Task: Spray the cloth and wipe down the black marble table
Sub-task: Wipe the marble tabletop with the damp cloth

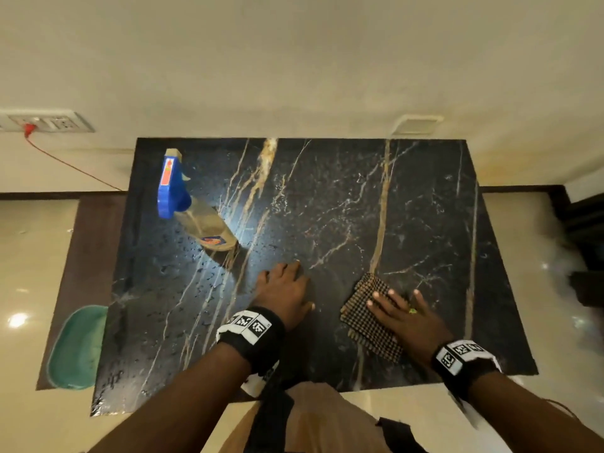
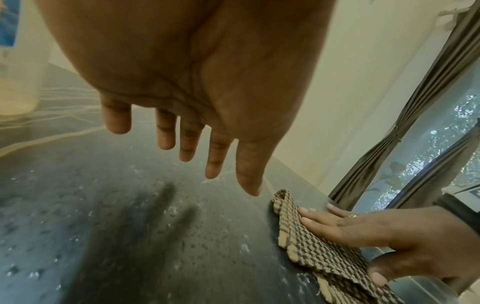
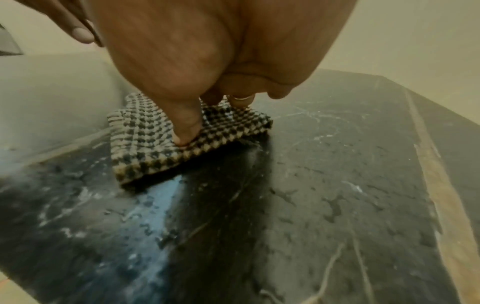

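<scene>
Item: table wipe, in progress

- Table point(image 1: 343, 197): black marble with pale veins. We note droplets beaded over its left half and a dull film elsewhere, so we judge most of the surface not yet wiped
- Cloth point(image 1: 369, 322): checked and folded, lying flat at the near right of the table. We cannot tell whether it is damp
- Right hand point(image 1: 415, 318): fingers straight and spread, pressing the cloth down. We read this as the wiping stroke
- Left hand point(image 1: 284, 295): fingers straight and slightly apart, holding nothing. In the wrist view it hangs just above the marble; contact is unclear
- Bottle point(image 1: 192, 207): standing at the far left of the table, well apart from both hands. We take the spraying as done
- Basin point(image 1: 76, 349): green, on the floor just left of the table

Left to do: the wet left half, the far edge and the right side
</scene>
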### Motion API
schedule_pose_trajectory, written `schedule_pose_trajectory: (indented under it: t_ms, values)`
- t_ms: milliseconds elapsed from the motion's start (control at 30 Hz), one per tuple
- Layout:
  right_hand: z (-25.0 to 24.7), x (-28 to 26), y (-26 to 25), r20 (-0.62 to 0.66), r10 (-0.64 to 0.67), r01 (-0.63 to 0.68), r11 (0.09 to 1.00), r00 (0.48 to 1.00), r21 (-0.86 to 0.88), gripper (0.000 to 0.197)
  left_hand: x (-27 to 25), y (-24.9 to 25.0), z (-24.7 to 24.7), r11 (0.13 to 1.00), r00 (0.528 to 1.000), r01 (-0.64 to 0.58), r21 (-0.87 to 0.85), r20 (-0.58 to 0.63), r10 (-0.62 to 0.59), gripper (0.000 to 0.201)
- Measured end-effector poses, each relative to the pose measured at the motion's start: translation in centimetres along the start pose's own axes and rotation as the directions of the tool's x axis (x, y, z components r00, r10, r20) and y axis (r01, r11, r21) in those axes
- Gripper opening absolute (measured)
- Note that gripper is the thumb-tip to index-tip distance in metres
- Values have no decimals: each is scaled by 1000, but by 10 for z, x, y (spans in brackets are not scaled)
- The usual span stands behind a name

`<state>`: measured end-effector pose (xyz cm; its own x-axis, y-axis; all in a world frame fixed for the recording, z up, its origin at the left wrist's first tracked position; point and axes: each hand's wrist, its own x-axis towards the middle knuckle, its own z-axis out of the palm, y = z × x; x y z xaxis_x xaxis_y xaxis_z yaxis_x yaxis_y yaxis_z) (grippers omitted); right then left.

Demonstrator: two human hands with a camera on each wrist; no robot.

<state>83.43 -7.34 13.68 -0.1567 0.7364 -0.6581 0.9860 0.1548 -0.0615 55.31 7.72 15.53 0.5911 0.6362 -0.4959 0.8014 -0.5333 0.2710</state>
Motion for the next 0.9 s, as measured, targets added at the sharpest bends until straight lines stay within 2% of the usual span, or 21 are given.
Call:
schedule_pose_trajectory:
  t_ms: [100, 167, 233, 333, 400, 533, 633, 800, 900]
  values:
    - [-11, 17, 6, 2, -2, 2, 1000, 1000, -16, 86, 10, 5, -6, 1000, 1000, 8, 16, -7, -8, 64]
    - [-28, 38, 6, -22, 65, -64, 998, 998, 12, 88, 19, 8, -14, 999, 1000, 20, 50, -16, -19, 62]
    - [-52, 69, 6, -2, 164, -163, 980, 986, 111, 86, 31, 11, -20, 996, 998, 49, 81, -41, -45, 59]
    - [-97, 126, 16, -93, 239, -224, 963, 966, 152, 83, 50, 15, -29, 991, 991, 113, 75, -75, -108, 58]
    - [-131, 166, 31, -140, 229, -213, 970, 963, 120, 84, 68, 16, -38, 988, 986, 144, 63, -90, -138, 61]
    - [-182, 232, 64, -148, 183, -167, 980, 972, 112, 86, 99, 16, -59, 977, 974, 211, 36, -92, -207, 67]
    - [-210, 271, 86, -145, 153, -135, 982, 977, 132, 86, 119, 18, -73, 962, 953, 271, 16, -142, -267, 66]
    - [-250, 316, 103, -209, 156, -132, 984, 965, 123, 90, 158, 17, -88, 960, 949, 280, 24, -160, -272, 66]
    - [-273, 353, 112, -147, 135, -117, 985, 980, 125, 90, 187, 14, -95, 959, 942, 282, 14, -192, -275, 66]
